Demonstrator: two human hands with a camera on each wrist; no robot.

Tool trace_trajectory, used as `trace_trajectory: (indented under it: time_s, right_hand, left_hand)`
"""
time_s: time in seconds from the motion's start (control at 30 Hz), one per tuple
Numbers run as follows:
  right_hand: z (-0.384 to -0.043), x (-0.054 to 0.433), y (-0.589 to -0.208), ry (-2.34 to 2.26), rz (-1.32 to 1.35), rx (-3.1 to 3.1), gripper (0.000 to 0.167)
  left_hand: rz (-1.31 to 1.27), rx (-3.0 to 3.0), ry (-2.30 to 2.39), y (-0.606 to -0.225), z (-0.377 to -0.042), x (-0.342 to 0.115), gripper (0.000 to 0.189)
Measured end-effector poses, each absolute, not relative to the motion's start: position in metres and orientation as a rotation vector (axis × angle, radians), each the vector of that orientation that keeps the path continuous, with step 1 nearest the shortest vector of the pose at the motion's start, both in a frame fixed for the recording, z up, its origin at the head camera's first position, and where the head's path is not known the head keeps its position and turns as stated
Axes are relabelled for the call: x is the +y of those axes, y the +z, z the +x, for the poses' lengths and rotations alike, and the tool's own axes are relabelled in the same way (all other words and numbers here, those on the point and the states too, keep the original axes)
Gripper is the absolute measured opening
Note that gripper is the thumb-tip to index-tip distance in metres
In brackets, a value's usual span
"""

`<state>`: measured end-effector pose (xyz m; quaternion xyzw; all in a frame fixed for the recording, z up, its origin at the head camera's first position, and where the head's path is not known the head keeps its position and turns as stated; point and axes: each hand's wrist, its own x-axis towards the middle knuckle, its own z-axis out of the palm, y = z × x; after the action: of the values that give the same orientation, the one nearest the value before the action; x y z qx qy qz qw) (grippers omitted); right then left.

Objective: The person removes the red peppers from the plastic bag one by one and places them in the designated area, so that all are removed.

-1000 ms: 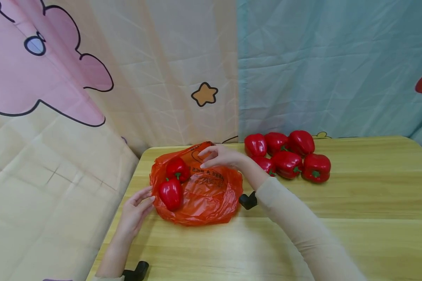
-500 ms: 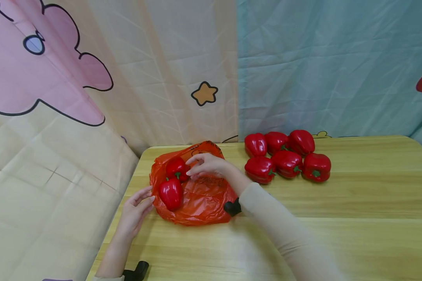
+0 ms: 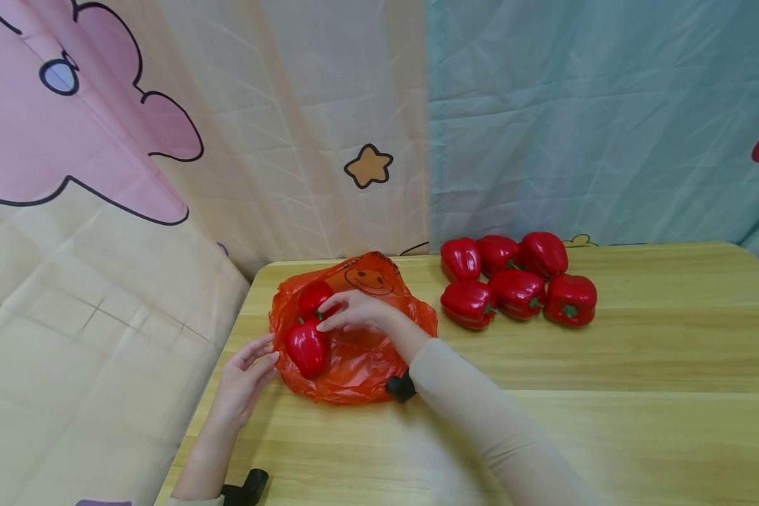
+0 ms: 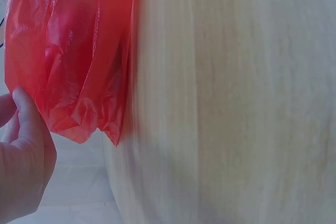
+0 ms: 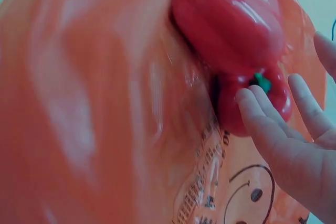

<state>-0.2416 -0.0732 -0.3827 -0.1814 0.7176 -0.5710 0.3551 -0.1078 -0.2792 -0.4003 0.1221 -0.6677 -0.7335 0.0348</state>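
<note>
An orange-red plastic bag (image 3: 367, 376) lies spread on the table's left part with its mouth open. Inside it are two red bell peppers, a nearer one (image 3: 304, 351) and a farther one (image 3: 313, 295) partly covered by my right hand (image 3: 363, 314). That hand hovers over the bag with fingers extended toward the peppers and holds nothing; the right wrist view shows its fingertips in front of the green-stemmed pepper (image 5: 231, 108), contact unclear. At the bag's left edge, my left hand (image 3: 243, 383) pinches the plastic between thumb and fingers, also seen in the left wrist view.
Several more red bell peppers (image 3: 517, 295) sit in two rows at the back of the wooden table (image 3: 664, 358), right of the bag. A printed curtain (image 3: 582, 126) hangs close behind the table, and a cloth (image 3: 101, 365) borders its left side.
My right hand has moved left and toward me, from over the bag's far middle to the peppers inside. The bag's smiling print now shows at the back. My left hand stays put.
</note>
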Motion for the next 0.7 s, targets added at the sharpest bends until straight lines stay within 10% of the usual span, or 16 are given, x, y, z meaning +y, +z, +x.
trace_trajectory:
  time_s: [0.7]
  right_hand:
    - [-0.225,-0.092,-0.400,-1.575,-0.303,1.834,0.041]
  left_hand:
    - [0.406,-2.066,-2.229,-0.403,-0.107,-0.281,0.028]
